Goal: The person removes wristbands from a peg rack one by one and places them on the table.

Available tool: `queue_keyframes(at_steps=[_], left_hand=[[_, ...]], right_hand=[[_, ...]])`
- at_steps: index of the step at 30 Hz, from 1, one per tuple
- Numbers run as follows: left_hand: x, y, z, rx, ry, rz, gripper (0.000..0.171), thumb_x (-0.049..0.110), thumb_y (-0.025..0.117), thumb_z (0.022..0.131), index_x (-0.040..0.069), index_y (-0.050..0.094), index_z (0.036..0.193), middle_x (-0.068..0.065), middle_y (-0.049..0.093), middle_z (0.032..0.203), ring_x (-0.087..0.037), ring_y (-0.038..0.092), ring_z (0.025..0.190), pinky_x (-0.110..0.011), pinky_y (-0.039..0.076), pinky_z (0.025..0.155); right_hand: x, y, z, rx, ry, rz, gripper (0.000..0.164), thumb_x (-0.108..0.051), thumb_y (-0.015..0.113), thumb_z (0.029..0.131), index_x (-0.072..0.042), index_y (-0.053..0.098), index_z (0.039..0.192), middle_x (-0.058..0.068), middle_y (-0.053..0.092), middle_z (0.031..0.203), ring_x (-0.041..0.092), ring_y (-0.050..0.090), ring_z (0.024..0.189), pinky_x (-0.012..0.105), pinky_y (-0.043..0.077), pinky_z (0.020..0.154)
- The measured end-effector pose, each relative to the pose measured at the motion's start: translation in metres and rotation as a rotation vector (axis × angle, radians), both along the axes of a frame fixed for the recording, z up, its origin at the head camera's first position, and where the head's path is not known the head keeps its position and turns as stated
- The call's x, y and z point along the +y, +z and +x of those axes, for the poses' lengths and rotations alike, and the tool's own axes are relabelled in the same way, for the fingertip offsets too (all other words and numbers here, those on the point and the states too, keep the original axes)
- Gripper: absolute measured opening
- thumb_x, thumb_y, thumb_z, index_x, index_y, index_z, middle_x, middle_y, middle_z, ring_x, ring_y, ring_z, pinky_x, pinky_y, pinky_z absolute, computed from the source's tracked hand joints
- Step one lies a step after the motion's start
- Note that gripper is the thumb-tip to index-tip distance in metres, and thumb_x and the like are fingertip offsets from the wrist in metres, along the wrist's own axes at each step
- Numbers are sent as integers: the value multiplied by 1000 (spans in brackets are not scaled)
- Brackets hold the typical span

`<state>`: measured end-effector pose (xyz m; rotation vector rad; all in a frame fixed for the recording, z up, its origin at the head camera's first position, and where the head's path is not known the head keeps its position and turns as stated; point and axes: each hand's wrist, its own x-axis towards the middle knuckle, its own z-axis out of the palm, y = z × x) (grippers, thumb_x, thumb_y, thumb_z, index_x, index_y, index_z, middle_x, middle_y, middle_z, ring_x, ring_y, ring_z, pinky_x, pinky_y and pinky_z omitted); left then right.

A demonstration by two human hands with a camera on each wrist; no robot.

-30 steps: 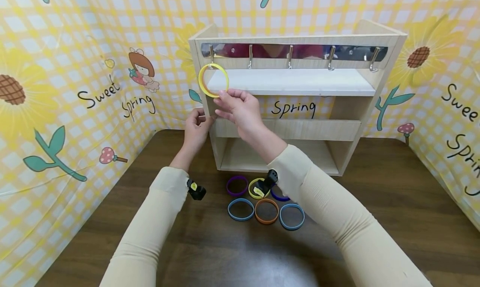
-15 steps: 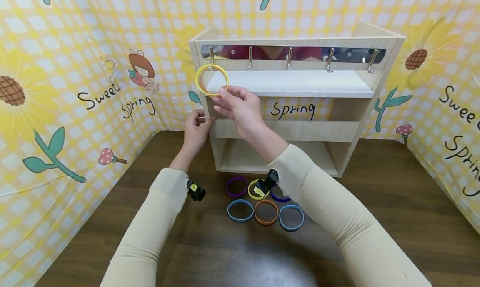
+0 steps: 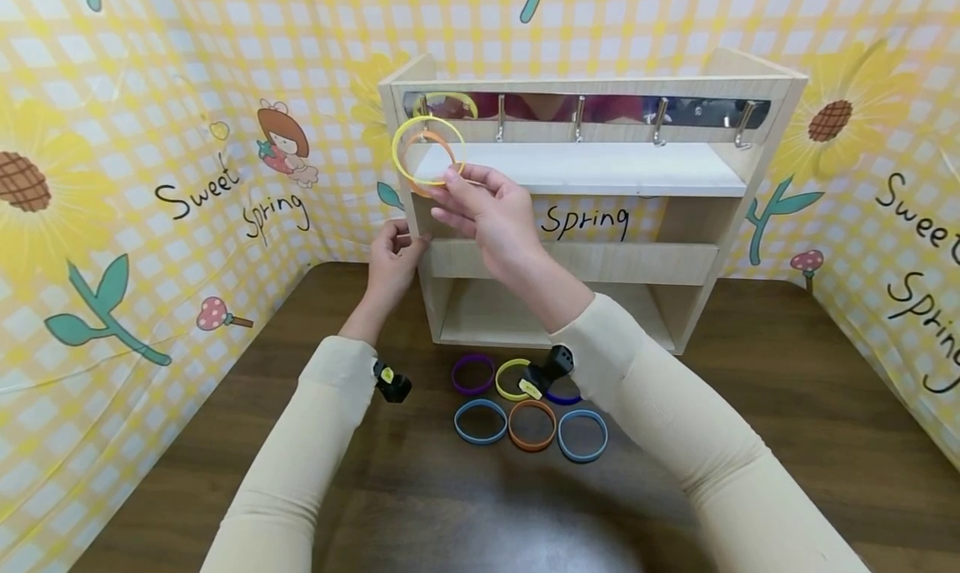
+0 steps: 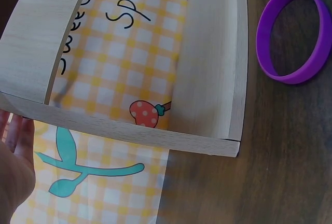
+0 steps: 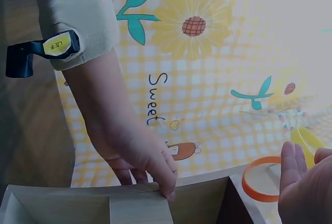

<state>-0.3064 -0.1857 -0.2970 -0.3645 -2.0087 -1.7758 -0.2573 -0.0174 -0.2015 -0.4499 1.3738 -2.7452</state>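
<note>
My right hand (image 3: 498, 211) pinches a yellow wristband (image 3: 429, 117) between thumb and fingers, held up in front of the leftmost hook (image 3: 423, 107). Behind it an orange wristband (image 5: 254, 193) hangs at that hook; the two overlap in the head view. In the right wrist view the yellow band lies beyond the fingers, partly hidden by them. My left hand (image 3: 393, 261) grips the left side panel of a pale wooden shelf (image 3: 562, 261), thumb at its front edge and fingers along the outer side.
On the brown table (image 3: 420, 490) in front of the shelf lie purple (image 3: 453, 375), yellow (image 3: 498, 381), dark blue (image 3: 562, 400), orange (image 3: 532, 449) and two light blue wristbands (image 3: 480, 441). A metal strip (image 3: 540, 107) carries several hooks. Patterned yellow cloth (image 3: 262, 40) surrounds the table.
The right hand has shifted slightly right, and the yellow wristband has come up and apart from the orange one. Its reflection now shows in the metal strip. My left hand stays put.
</note>
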Motion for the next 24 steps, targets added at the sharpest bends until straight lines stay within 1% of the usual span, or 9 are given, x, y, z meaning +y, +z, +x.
queue_keyframes(at_steps=[5,11,18,21,24], left_hand=[[0,0,-1,16,6,-11,33,5,60,89,-13,54,117,-3,57,99,-12,58,87,-23,48,73],[0,-1,-2,14,0,4,31,5,60,90,-12,54,115,-1,57,96,-11,58,84,-23,48,72],[0,-1,-4,-2,-1,17,30,5,61,89,-11,54,114,1,57,94,-11,59,84,-24,48,72],[0,-2,-5,2,-1,19,30,5,61,89,-11,54,113,1,58,94,-11,59,83,-24,48,72],[0,-3,-4,3,0,18,30,5,61,89,-12,54,113,1,58,93,-10,59,83,-24,49,72]], right_hand=[[13,-3,8,41,1,58,10,-5,61,94,0,61,103,18,66,101,20,70,84,34,55,78],[32,-12,16,60,12,120,17,-6,61,95,4,59,109,14,68,96,20,69,82,35,55,79],[56,-28,24,30,46,154,24,-5,58,96,8,55,117,12,68,96,19,69,85,35,55,78],[66,-35,27,18,63,176,20,-5,56,97,5,56,115,12,67,98,19,69,87,35,55,79],[75,-42,31,-5,74,201,18,-5,55,98,2,57,114,15,64,105,20,69,90,35,54,81]])
